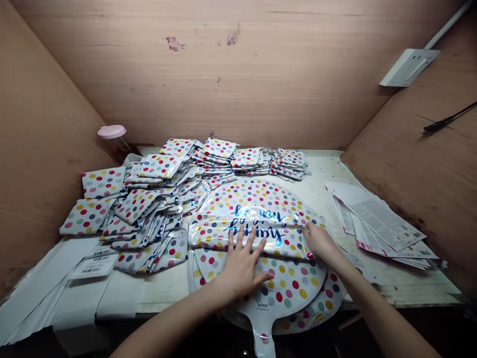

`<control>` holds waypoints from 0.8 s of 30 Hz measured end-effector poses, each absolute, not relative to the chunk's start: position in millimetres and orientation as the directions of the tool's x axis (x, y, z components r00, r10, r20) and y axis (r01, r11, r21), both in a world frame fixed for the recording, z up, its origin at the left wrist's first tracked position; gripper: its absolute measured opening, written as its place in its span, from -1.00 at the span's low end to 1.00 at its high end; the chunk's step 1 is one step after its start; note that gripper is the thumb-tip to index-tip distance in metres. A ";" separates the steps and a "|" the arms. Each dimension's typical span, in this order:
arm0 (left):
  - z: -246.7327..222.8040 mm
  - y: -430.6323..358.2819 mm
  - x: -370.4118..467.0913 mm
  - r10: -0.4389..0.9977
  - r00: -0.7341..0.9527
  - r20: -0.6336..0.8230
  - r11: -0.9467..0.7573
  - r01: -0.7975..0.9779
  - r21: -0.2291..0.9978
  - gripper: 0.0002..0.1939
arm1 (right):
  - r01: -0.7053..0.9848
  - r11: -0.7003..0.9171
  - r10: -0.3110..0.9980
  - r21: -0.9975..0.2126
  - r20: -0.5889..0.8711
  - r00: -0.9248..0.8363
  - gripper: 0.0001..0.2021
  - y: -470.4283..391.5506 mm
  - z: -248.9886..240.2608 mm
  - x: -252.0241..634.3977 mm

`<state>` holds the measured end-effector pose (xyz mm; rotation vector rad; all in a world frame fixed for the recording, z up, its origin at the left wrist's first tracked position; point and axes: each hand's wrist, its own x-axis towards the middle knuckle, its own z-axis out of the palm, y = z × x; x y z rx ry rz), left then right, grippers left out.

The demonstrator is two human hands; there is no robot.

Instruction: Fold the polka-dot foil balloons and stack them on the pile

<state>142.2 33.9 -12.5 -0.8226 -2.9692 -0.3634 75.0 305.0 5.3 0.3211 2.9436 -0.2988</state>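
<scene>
A flat, uninflated foil balloon point(257, 199) with coloured dots and blue lettering lies in front of me, one part folded over across its middle. My left hand point(244, 263) rests on the folded band with its fingers spread flat. At the right end of the fold, the fingers of my right hand point(318, 241) are closed on the balloon's edge; my fingertips are partly hidden. More flat dotted balloons point(331, 298) lie underneath, reaching past the table's front edge. A neck or tail point(264, 338) of one hangs towards me.
Piles of folded dotted balloons point(149, 199) cover the left and back of the table point(324, 164). Printed sheets point(380, 219) lie at right; white paper strips and barcode labels point(93, 263) at front left. A pink-lidded cup point(114, 134) stands back left. Wooden panels point(238, 99) enclose three sides.
</scene>
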 end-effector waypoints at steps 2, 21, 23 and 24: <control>-22.3 39.3 141.8 0.545 -0.838 0.023 0.803 0.529 0.273 -0.11 | 0.150 0.982 0.149 -0.115 -0.019 -0.989 -0.60 303.2 10.9 93.8; -26.7 -7.7 138.6 0.892 -0.376 0.251 0.354 0.926 0.129 -0.63 | -0.775 0.493 -0.830 -0.395 0.054 -0.555 -0.49 258.5 7.0 160.5; -30.7 -18.2 147.4 0.831 -0.429 0.355 0.386 0.903 0.188 -0.70 | -0.769 0.462 -0.857 -0.442 0.001 -0.516 -0.41 264.0 1.5 153.4; -32.8 -20.6 152.8 0.776 -0.485 0.403 0.417 0.874 0.248 -0.72 | -0.767 0.451 -0.862 -0.456 0.001 -0.507 -0.36 265.0 -0.9 152.3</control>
